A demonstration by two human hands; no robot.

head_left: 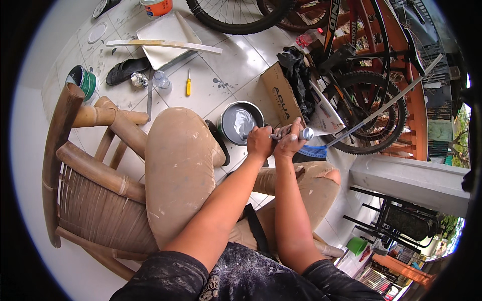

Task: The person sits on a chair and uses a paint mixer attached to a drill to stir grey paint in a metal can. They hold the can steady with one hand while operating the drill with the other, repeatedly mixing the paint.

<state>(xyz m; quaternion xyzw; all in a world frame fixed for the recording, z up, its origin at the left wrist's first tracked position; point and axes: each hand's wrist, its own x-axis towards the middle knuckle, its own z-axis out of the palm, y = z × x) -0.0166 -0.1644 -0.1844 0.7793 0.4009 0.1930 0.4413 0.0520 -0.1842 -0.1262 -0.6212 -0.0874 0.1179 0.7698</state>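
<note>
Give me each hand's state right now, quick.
Left hand: closed, beside the open paint can; what its fingers wrap is hidden.
Right hand: closed around a grey-ended rod.

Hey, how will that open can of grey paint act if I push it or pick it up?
The paint can is probably fairly heavy, since grey paint pools inside. A hard shove could slosh it out, as the top is open. Its round opening looks rigid, so it likely won't flex much.
</note>
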